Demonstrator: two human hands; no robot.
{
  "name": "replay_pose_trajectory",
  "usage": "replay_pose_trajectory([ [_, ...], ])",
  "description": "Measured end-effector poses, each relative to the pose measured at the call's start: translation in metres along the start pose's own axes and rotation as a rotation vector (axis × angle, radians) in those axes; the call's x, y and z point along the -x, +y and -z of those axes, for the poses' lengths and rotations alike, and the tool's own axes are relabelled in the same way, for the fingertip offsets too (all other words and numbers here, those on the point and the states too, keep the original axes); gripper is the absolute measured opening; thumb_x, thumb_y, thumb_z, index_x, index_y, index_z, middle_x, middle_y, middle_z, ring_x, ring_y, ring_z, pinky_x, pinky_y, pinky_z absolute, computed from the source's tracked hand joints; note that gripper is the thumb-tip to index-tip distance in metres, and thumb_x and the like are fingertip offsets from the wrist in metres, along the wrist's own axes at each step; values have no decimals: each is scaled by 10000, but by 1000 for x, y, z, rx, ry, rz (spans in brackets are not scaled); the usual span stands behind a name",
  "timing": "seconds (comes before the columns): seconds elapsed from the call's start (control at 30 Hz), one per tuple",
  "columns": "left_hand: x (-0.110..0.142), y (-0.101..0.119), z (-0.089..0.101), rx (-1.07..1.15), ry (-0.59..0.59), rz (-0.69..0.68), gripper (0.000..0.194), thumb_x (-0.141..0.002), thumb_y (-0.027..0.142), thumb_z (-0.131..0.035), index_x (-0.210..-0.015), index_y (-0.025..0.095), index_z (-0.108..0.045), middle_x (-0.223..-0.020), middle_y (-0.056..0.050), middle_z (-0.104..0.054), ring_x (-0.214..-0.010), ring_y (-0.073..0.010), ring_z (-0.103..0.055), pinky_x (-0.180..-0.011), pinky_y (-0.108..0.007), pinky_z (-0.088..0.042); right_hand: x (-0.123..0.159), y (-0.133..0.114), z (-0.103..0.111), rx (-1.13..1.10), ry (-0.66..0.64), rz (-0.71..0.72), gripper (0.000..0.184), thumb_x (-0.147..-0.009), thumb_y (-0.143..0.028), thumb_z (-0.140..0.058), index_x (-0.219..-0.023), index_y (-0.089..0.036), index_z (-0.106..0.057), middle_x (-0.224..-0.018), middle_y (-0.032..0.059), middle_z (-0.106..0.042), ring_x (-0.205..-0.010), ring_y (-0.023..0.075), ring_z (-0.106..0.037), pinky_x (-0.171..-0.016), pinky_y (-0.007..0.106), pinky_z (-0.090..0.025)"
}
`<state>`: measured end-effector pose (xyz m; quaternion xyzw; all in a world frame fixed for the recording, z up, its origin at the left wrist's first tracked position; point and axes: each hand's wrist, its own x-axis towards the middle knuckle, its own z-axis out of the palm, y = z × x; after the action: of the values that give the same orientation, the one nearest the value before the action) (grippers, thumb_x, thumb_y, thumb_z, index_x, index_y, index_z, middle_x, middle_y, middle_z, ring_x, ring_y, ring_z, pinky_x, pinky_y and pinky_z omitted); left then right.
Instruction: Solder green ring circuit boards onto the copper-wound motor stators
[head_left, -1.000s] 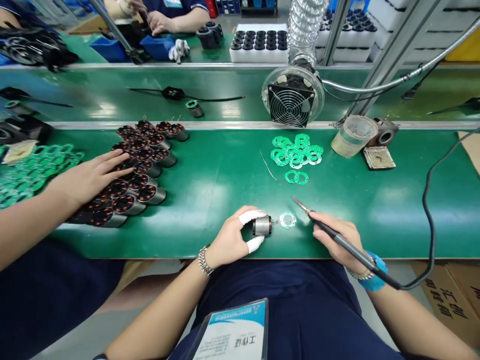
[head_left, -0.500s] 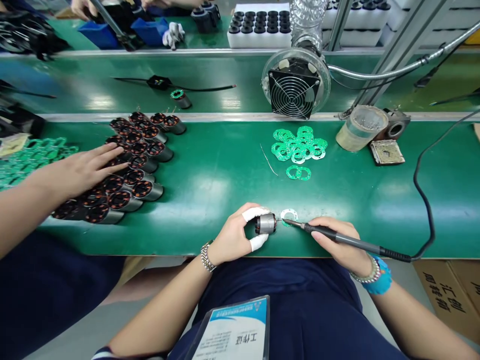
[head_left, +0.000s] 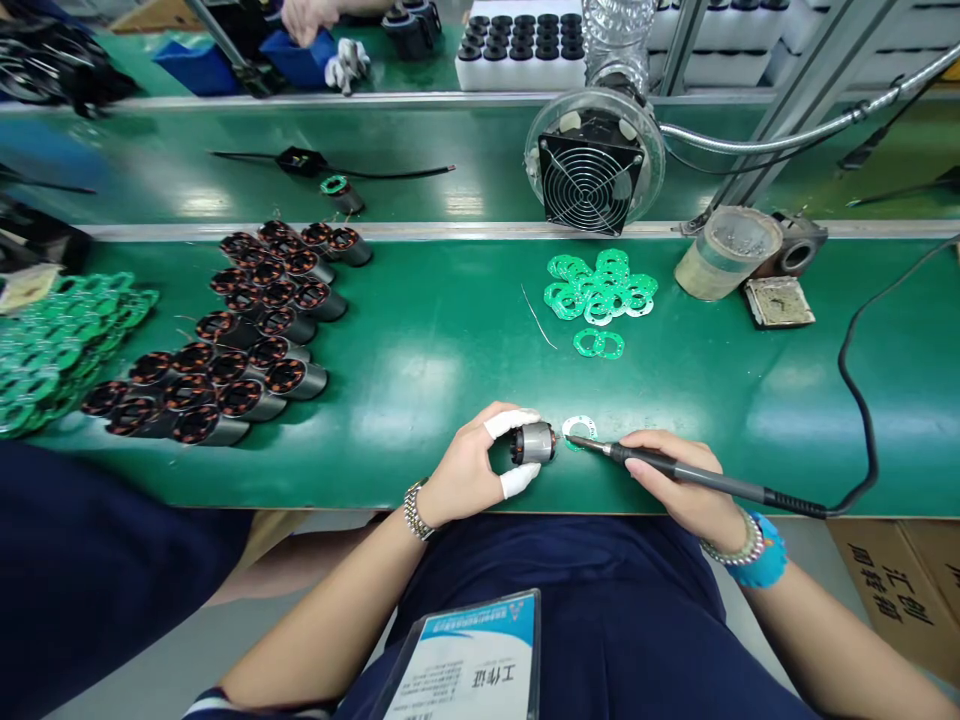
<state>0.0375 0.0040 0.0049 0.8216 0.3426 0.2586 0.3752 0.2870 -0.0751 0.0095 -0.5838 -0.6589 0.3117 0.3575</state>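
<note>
Stator [head_left: 534, 443] is being held at lower centre, the left hand's [head_left: 465, 470] capped fingertips [head_left: 511, 423] closing narrowly on its stiff, probably heavy metal shell, while the right hand [head_left: 675, 480] is gripping a soldering iron [head_left: 720, 483] beside a green ring [head_left: 579, 430].

- Our bare left hand [head_left: 469, 470] curls into a closed pinch, thumb opposing the white-capped fingertips [head_left: 510, 483].
- Our bare right hand [head_left: 679, 475] closes in a pen grip, palm turned downward.
- Our left forearm [head_left: 315, 620] and right forearm [head_left: 840, 640] angle inward, converging at the wrists.
</note>
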Motion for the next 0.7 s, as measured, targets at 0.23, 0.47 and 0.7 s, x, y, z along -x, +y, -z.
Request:
replay_pose_trajectory([
  [0.23,-1,0,-2,0,16,6,408,-698,196,-650,-1087,165,-530,-1036,-100,-600,-960,-206,-581,-849,-382,-486,-2,-3,0,-8,7,21,122,-821,-227,-573,-913,-195,-645,-857,2,-688,-763,116,-646,-730,198,-521],
  [0.47,-1,0,-2,-6,9,15,409,-693,199,-655,-1083,154,-540,-1039,-104,-605,-962,-207,-584,-853,-378,-485,-1,-4,0,-9,-2,26,124,-824,-226,-562,-907,-190,-646,-854,11,-693,-752,127,-652,-728,222,-530],
  [0.7,0,0,-1,-6,7,13,409,-692,198,-656,-1082,154,-542,-1042,-105,-607,-968,-207,-583,-860,-383,-483,-1,-4,-1,-3,17,22,127,-819,-233,-568,-906,-194,-653,-848,10,-697,-748,131,-657,-717,225,-533],
])
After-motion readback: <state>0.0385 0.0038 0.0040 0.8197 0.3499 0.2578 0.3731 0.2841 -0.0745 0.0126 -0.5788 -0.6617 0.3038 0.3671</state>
